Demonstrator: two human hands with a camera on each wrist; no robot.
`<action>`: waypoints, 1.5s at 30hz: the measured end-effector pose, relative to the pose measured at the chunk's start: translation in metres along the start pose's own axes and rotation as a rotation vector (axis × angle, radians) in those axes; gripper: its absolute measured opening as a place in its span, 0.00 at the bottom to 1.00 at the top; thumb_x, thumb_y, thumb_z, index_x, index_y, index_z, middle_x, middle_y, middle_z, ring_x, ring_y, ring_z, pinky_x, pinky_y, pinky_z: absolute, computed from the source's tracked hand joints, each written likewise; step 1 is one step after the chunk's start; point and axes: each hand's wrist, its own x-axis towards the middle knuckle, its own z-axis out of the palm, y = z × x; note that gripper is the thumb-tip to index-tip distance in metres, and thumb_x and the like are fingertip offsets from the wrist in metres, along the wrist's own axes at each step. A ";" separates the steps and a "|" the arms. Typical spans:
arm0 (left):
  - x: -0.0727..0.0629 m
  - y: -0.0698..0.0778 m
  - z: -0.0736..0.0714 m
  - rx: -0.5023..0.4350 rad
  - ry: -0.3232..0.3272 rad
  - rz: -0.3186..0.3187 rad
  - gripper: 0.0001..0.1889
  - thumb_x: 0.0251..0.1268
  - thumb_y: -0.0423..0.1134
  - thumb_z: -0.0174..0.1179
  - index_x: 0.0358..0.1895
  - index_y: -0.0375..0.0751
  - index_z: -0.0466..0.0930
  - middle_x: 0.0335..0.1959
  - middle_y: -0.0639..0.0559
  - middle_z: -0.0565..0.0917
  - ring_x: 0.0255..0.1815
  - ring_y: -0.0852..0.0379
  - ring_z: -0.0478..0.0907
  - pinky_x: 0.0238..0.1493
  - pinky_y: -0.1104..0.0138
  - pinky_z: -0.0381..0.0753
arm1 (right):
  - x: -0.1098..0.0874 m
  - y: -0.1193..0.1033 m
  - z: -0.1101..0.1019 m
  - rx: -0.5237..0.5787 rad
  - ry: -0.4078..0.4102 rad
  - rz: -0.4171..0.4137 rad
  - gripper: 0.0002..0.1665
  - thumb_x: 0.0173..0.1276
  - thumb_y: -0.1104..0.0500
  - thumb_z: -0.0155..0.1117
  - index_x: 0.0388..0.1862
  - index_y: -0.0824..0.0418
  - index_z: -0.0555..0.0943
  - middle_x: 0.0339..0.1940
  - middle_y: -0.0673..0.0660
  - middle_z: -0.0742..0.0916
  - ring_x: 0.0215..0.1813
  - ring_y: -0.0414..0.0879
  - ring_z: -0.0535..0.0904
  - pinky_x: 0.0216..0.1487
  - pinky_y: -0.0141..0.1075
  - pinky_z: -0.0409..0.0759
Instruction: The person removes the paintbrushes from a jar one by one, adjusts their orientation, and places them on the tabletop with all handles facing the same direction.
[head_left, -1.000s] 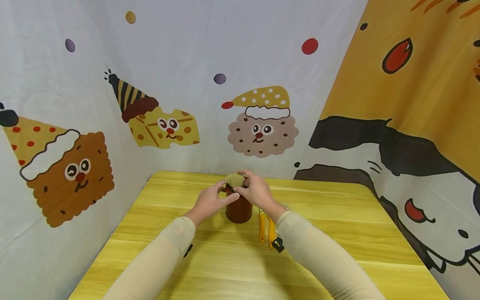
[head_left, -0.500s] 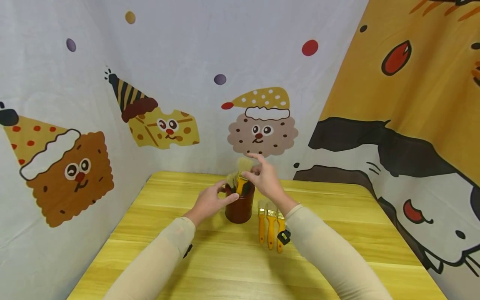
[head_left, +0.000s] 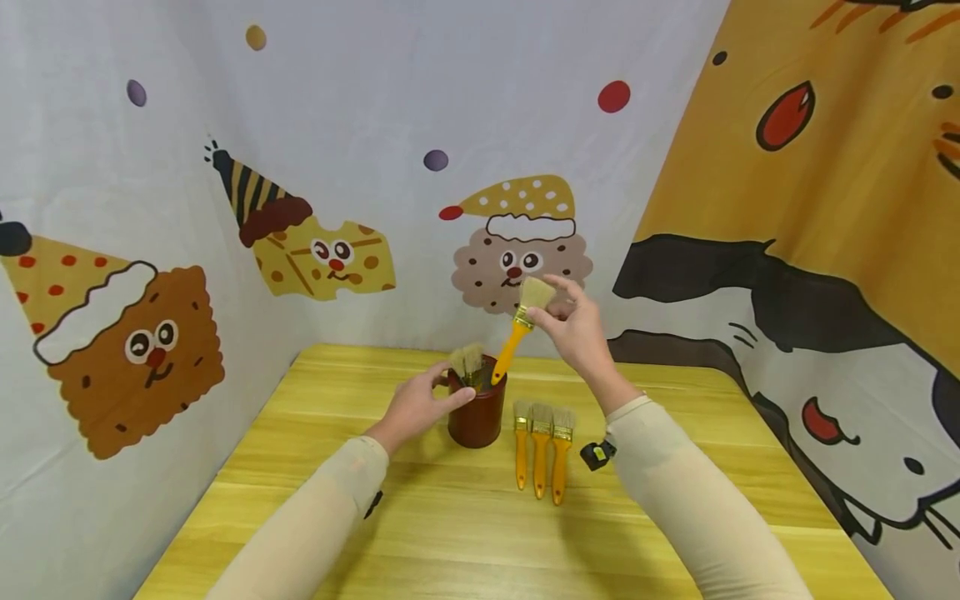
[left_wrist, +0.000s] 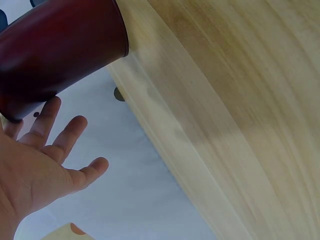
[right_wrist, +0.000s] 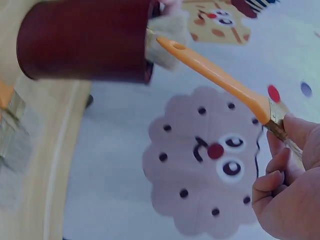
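A dark red cylindrical cup [head_left: 476, 421] stands upright on the table. My left hand [head_left: 420, 408] holds it at the rim, with the thumb in front and fingers at the left side; in the left wrist view those fingers [left_wrist: 47, 117] touch its wall and the outer ones are spread. Bristles of brushes [head_left: 467, 360] stick up from the cup. My right hand [head_left: 577, 327] pinches a paintbrush [head_left: 513, 343] near its metal ferrule, bristles up. The orange handle slants down, its end overlapping the cup's mouth in the head view. Three paintbrushes [head_left: 540, 454] lie side by side right of the cup.
The wooden table [head_left: 450, 525] meets a cloth backdrop [head_left: 360, 125] printed with cartoon figures, close behind the cup. A small black device [head_left: 597, 454] is strapped at the right sleeve.
My right hand has drawn a paintbrush up from the cup and moved right and upward with it. The left hand has stayed at the cup's rim. The three lying brushes now show fully.
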 end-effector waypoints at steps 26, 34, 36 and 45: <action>-0.005 0.002 0.001 -0.011 0.005 0.017 0.52 0.64 0.78 0.62 0.85 0.55 0.62 0.74 0.42 0.79 0.70 0.39 0.80 0.67 0.41 0.81 | -0.034 0.086 -0.098 -0.321 -0.095 0.298 0.42 0.79 0.44 0.69 0.85 0.53 0.66 0.69 0.71 0.83 0.67 0.67 0.82 0.61 0.60 0.83; -0.002 0.001 0.001 -0.003 0.001 0.020 0.52 0.64 0.79 0.61 0.86 0.55 0.61 0.74 0.43 0.79 0.71 0.39 0.80 0.68 0.40 0.80 | -0.040 0.106 -0.108 -0.289 -0.202 0.425 0.44 0.79 0.47 0.69 0.87 0.57 0.63 0.79 0.73 0.73 0.74 0.70 0.76 0.69 0.66 0.78; -0.002 0.001 0.001 -0.001 0.002 0.020 0.52 0.64 0.79 0.61 0.86 0.55 0.61 0.75 0.43 0.79 0.71 0.39 0.80 0.68 0.40 0.79 | -0.041 0.112 -0.108 -0.280 -0.245 0.442 0.45 0.80 0.46 0.67 0.87 0.57 0.61 0.82 0.73 0.70 0.76 0.71 0.74 0.71 0.68 0.75; -0.001 -0.001 0.002 -0.009 -0.003 0.015 0.52 0.63 0.79 0.61 0.85 0.56 0.62 0.75 0.42 0.78 0.73 0.37 0.78 0.70 0.40 0.78 | -0.054 0.135 -0.094 -0.322 -0.372 0.500 0.44 0.80 0.47 0.68 0.85 0.62 0.64 0.80 0.77 0.69 0.73 0.74 0.75 0.69 0.68 0.77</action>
